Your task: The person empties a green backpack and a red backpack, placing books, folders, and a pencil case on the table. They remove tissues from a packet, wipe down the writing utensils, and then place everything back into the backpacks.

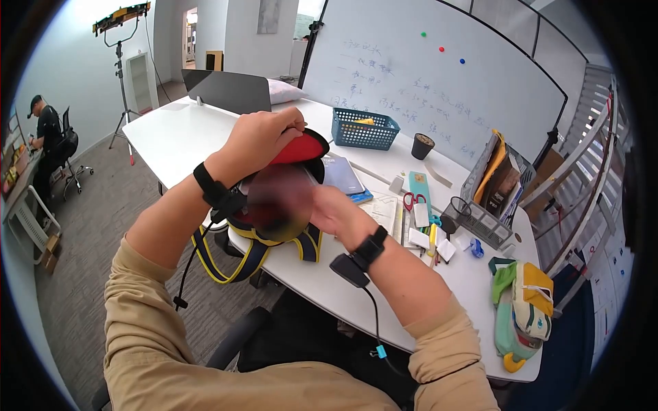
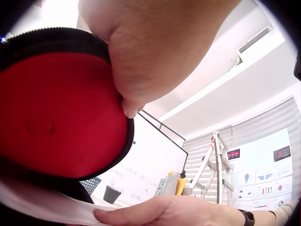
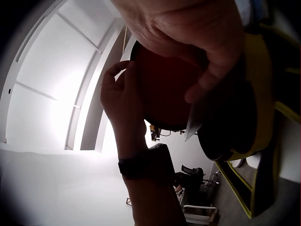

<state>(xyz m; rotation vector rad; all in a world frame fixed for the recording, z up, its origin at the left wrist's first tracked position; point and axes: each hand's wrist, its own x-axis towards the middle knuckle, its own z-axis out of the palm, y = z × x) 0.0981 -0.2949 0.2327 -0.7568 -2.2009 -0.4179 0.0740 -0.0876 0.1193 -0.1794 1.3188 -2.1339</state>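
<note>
A dark backpack [image 1: 312,245] with yellow-edged straps is held up at the table's near edge, its zipped flap raised. The flap's red lining [image 2: 70,113] faces the left wrist camera. My left hand [image 1: 255,140] pinches the flap's rim between thumb and fingers. Lower down, at the bag's mouth, my right hand [image 1: 337,211] holds a thin pale sheet-like piece [image 2: 61,203], thumb lying along its edge. That piece [image 3: 193,120] reaches into the dark opening in the right wrist view. Motion blurs the bag's mouth in the head view, and the inside is hidden.
Notebooks [image 1: 343,175], red scissors [image 1: 413,200] and small stationery lie right of the bag. Behind stand a blue basket [image 1: 364,130] and dark pot [image 1: 422,146]. A colourful small bag [image 1: 524,312] lies far right. Another person [image 1: 46,137] sits at left.
</note>
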